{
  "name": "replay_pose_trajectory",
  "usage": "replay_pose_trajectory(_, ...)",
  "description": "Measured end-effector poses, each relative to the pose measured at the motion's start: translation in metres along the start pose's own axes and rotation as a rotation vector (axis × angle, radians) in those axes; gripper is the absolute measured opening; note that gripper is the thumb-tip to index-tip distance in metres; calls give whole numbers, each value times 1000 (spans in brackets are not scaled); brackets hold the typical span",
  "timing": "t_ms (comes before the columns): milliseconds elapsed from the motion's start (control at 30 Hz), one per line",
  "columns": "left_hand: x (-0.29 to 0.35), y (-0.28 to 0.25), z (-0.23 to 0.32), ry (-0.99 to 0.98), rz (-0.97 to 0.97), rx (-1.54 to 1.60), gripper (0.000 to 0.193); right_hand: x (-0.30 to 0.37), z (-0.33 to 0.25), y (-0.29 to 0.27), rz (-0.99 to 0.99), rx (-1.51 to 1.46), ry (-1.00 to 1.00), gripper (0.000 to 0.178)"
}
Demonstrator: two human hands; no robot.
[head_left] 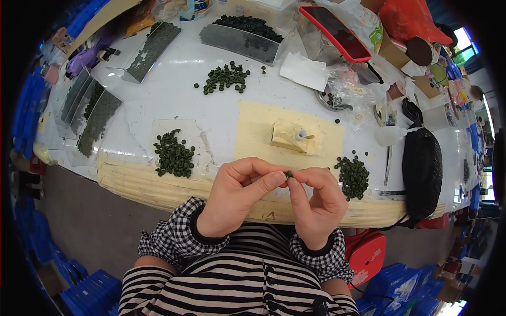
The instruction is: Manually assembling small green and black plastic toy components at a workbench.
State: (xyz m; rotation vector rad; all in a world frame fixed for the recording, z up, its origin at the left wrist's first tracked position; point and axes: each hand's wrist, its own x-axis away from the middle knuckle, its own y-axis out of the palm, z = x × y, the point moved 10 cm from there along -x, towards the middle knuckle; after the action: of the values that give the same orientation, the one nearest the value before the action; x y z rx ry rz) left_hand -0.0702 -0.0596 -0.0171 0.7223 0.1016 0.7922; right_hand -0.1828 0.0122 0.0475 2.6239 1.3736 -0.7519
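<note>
At the left, a loose pile of small dark green discs [175,154] lies on the bench [138,113], a little past nine o'clock from the paired fingertips and nearer the left hand. Rightward, a second, looser pile of green pieces [225,78] lies farther off, toward eleven o'clock. The left hand [232,195] comes next, its thumb and index finger pinching from the left, the other fingers curled in.

Between the two hands sits the one small green piece [288,174] — touched from both sides, above the near edge of the bench, and mostly covered by the fingertips. Neither hand is clearly nearer to it; its long axis cannot be told at this size. Straight out at twelve o'clock from it, well apart from the fingers, a pale yellow block [284,138] with a short post stands on a yellow sheet [253,118], the block's longer side running roughly from nine to three.

The right hand [319,203] closes thumb and index finger on the piece from the right. Just beyond it, at three o'clock from the piece, lies a third green pile [353,176] — this hand is the nearer one.
</note>
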Motion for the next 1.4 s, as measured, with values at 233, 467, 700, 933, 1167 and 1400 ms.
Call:
replay_pose_trajectory(233, -1, 3, 2, -3, 4, 11, 13, 1, 14, -1, 8, -141, 117, 16)
replay_pose_trajectory(467, 1, -2, 11, 159, 103, -117, 12, 1, -10, 2, 20, 112, -65, 21)
replay_pose_trajectory(700, 2, 1, 25, 317, 108, -366, 15, 2, -19, 3, 4, 197, -153, 27)
replay_pose_trajectory(933, 9, 11, 47, 526, 71, -627, 23, 2, -19, 1, -24, 176, -154, 30)
replay_pose_trajectory(1167, 25, 40, 72, 877, 55, -1062, 24, 1, -8, 3, -98, 81, -37, 31)
replay_pose_trajectory(1400, 6, 19, 57, 574, -22, -763, 22, 1, -15, 3, -135, 129, -92, 33)
